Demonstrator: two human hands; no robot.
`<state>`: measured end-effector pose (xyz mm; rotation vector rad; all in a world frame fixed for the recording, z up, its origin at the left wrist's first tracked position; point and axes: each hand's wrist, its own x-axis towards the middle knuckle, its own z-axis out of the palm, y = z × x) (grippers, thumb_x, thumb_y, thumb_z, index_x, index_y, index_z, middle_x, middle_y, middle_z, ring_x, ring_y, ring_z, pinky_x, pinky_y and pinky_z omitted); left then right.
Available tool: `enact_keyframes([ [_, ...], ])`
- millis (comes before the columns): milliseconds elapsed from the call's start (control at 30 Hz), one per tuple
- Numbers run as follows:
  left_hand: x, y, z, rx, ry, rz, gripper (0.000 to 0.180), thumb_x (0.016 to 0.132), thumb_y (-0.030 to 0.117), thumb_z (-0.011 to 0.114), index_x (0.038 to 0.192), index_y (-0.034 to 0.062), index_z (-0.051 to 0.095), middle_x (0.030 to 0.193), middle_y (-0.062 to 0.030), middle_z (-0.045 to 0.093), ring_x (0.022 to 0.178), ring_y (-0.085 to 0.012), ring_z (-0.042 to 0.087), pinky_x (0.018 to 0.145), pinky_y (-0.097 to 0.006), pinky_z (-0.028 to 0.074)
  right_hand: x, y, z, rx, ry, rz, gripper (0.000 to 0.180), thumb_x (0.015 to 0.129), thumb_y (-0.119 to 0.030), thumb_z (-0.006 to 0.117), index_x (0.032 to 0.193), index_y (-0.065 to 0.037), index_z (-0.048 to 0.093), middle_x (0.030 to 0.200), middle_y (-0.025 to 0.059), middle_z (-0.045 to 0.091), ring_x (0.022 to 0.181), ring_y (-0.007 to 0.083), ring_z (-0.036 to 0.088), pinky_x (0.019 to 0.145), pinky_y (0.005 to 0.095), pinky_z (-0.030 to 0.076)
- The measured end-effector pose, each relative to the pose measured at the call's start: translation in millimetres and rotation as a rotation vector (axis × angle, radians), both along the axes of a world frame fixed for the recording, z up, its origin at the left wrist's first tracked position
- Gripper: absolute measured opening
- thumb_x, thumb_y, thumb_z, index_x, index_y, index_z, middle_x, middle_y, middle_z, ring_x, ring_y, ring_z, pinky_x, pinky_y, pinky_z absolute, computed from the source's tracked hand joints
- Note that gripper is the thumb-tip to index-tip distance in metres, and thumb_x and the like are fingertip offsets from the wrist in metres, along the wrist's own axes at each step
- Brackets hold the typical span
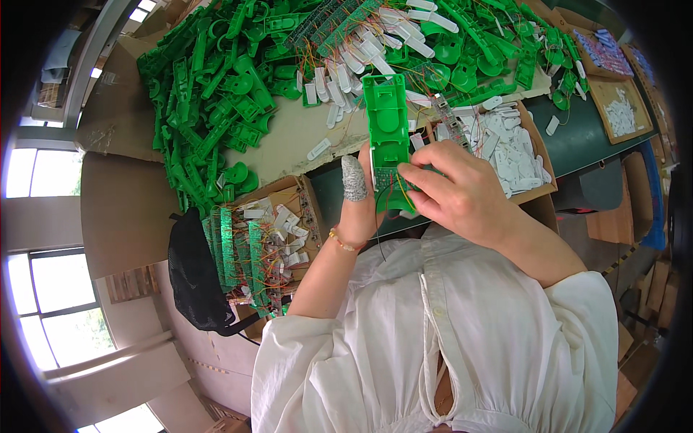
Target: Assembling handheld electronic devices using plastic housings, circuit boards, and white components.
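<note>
Upright in front of me is a green plastic housing [388,115], a long open shell with its hollow side toward me. My left hand [355,206], its thumb wrapped in grey material, grips the shell along its left side. A small green circuit board [388,179] with red, yellow and black wires sits in the lower part of the shell. The bent fingers of my right hand [462,191] are closed at the board's right edge, by the wires. Their tips partly cover the contact there.
Green plastic shells [224,86] pile up on the cardboard-covered table. White pieces [368,50] and wired boards lie behind the housing. A carton of white parts [505,148] stands right; a box of wired boards [242,249] stands left, beside a black mesh bag [195,278].
</note>
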<state>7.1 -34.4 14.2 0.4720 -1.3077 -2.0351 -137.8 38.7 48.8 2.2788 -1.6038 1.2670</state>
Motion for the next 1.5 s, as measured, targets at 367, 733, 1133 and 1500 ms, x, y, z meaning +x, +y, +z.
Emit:
enact_keyframes([
  [367,3,1,-12,-0.118,-0.231,0.084,0.033,0.088,0.016,0.042,0.119,0.0039,0.04,0.1,-0.0056,0.054,0.082,-0.0107,0.055,0.062,-0.022,0.047,-12,-5,-22,0.238,-0.232,0.141,0.033,0.061,-0.004,0.072,0.092,-0.002,0.062,0.086,0.006,0.053,0.074,0.02,0.055,0.062,0.0299,0.047],
  [733,-5,-2,-31,-0.225,-0.27,0.302,0.032,0.078,-0.005,0.042,0.109,-0.0006,0.047,0.093,-0.0051,0.054,0.082,-0.0117,0.05,0.073,-0.024,0.042,-5,-9,-37,0.119,-0.043,-0.088,0.034,0.062,-0.005,0.072,0.093,-0.004,0.057,0.085,0.0076,0.054,0.076,0.0242,0.055,0.065,0.0349,0.048],
  [1133,5,-13,-22,-0.028,-0.146,0.199,0.026,0.089,0.005,0.044,0.115,0.0023,0.041,0.097,-0.0082,0.054,0.084,-0.0144,0.055,0.073,-0.028,0.048,-50,-5,-13,0.202,0.322,-0.441,0.038,0.065,-0.02,0.073,0.097,-0.004,0.063,0.112,0.013,0.051,0.099,0.0285,0.05,0.084,0.0403,0.041],
  [1500,-4,10,-2,-0.475,-0.184,0.096,0.04,0.088,0.006,0.045,0.125,0.0013,0.03,0.112,-0.0103,0.05,0.1,-0.0173,0.051,0.084,-0.03,0.044,-15,-4,-25,0.689,-1.075,0.304,0.039,0.075,-0.004,0.061,0.113,0.003,0.054,0.095,0.0054,0.061,0.081,0.011,0.057,0.076,0.0261,0.047],
])
